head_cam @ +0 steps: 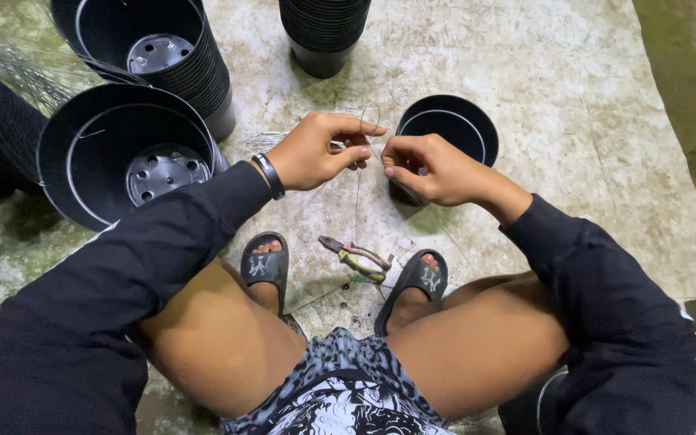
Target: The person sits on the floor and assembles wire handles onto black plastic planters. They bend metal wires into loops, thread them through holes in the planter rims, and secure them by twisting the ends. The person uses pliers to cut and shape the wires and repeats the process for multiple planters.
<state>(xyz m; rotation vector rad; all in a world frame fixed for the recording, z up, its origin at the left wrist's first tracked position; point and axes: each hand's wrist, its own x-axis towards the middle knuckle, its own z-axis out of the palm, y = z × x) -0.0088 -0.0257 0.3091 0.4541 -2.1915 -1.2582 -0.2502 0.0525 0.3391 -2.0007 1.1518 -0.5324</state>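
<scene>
My left hand (320, 149) and my right hand (424, 167) meet in front of me, both pinching a thin metal wire (369, 121) that loops above the fingers and hangs down between them. A black wristband sits on my left wrist. Just behind my right hand stands a single small black plastic pot (453, 125). A pair of pliers (356, 256) with yellow-green handles lies on the ground between my two sandalled feet, untouched.
Stacks of black plastic pots lie on their sides at the left (122, 153) and upper left (163, 48); another stack (324, 32) stands at the top. A bundle of thin wires (10, 68) lies far left. I sit on a worn pale sheet (590, 137).
</scene>
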